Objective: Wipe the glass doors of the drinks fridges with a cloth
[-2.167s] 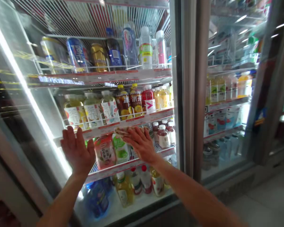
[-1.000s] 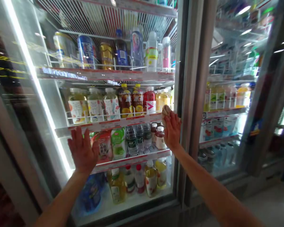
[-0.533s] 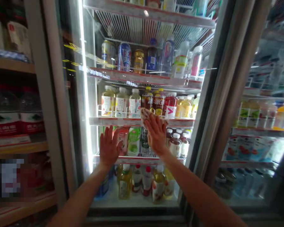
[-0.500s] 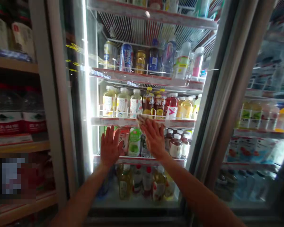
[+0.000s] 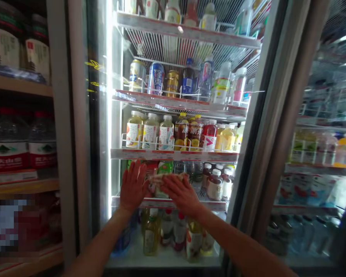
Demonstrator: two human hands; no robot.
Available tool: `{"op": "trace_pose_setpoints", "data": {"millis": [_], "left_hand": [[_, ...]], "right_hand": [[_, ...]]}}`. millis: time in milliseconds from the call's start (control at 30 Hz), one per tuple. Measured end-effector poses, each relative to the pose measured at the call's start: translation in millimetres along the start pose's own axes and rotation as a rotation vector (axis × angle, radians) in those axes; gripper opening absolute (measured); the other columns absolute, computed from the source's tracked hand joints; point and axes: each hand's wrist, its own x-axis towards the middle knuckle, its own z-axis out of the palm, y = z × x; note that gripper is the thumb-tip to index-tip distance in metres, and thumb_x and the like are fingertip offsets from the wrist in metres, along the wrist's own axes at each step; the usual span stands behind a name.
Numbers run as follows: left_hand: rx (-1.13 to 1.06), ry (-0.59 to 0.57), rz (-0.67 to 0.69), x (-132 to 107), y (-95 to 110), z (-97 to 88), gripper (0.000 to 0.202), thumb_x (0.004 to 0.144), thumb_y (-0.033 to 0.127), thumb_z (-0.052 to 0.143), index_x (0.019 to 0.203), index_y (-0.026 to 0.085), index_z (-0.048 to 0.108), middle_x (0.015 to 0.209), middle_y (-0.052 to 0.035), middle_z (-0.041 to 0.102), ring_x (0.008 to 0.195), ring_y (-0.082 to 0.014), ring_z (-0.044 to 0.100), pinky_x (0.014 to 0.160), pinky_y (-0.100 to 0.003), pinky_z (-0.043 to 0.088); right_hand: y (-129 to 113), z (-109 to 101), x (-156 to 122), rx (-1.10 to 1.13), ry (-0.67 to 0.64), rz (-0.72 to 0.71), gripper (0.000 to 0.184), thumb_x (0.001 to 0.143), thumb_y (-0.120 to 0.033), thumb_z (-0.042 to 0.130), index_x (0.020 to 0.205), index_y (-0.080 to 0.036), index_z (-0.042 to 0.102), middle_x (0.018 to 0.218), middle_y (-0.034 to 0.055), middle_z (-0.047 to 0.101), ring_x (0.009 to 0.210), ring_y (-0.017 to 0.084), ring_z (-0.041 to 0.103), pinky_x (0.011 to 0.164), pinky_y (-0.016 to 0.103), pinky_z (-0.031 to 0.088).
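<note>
My left hand (image 5: 132,187) lies flat against the glass door of a lit drinks cooler, fingers stretched upward. Beside it, my right hand (image 5: 182,194) presses a pale, crumpled cloth (image 5: 158,177) to the glass, fingers angled to the upper left. Only the cloth's upper edge shows; the rest is under the fingers. Behind the hands, through the glass, stand a green package (image 5: 165,167) and small dark bottles with white caps (image 5: 215,184). Both hands are just below a price-strip shelf edge (image 5: 173,155).
Above, cooler shelves carry tea bottles (image 5: 166,132) and cans (image 5: 155,79). Large bottles (image 5: 151,234) stand at the bottom. A metal door frame (image 5: 265,154) borders the right side, with another cooler beyond. Left, an open shelf holds red-labelled water bottles (image 5: 10,148).
My right hand has moved down and left with the cloth, closer to my left hand. The left hand stays on the glass. The view has tilted slightly upward.
</note>
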Motion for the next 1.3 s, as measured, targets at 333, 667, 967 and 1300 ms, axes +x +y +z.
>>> {"op": "trace_pose_setpoints", "data": {"millis": [333, 667, 967, 1300], "left_hand": [[-0.022, 0.013, -0.006, 2, 1, 0.2, 0.067, 0.09, 0.024, 0.045, 0.147, 0.024, 0.012, 0.154, -0.0081, 0.015, 0.142, -0.0218, 0.012, 0.116, -0.042, 0.015], [-0.037, 0.027, -0.007, 3, 1, -1.2, 0.067, 0.09, 0.024, 0.045, 0.147, 0.026, 0.012, 0.154, -0.0067, 0.015, 0.142, -0.0212, 0.012, 0.116, -0.041, 0.015], [-0.011, 0.007, -0.009, 2, 1, -1.3, 0.068, 0.09, 0.024, 0.046, 0.148, 0.024, 0.01, 0.154, -0.0085, 0.015, 0.142, -0.0227, 0.013, 0.116, -0.043, 0.017], [-0.011, -0.011, 0.024, 4, -3, -6.5, 0.066, 0.09, 0.023, 0.045, 0.147, 0.024, 0.012, 0.153, -0.0096, 0.018, 0.142, -0.0222, 0.014, 0.115, -0.041, 0.019]], "right_hand": [[32, -14, 1, -0.071, 0.042, 0.254, 0.05, 0.086, -0.017, 0.045, 0.135, -0.025, 0.044, 0.149, 0.0034, 0.035, 0.144, 0.021, 0.009, 0.117, 0.049, 0.011], [63, -21, 9, -0.1, 0.127, 0.488, 0.054, 0.088, -0.016, 0.039, 0.142, -0.019, 0.033, 0.151, 0.0085, 0.029, 0.144, 0.022, 0.006, 0.116, 0.053, 0.011], [63, -22, 34, -0.09, 0.085, 0.455, 0.05, 0.088, -0.016, 0.04, 0.138, -0.021, 0.039, 0.148, 0.0055, 0.035, 0.143, 0.022, 0.013, 0.114, 0.05, 0.019], [49, -16, 26, -0.109, 0.131, 0.24, 0.048, 0.089, -0.017, 0.04, 0.135, -0.03, 0.042, 0.146, -0.004, 0.04, 0.142, 0.014, 0.019, 0.115, 0.039, 0.022]]}}
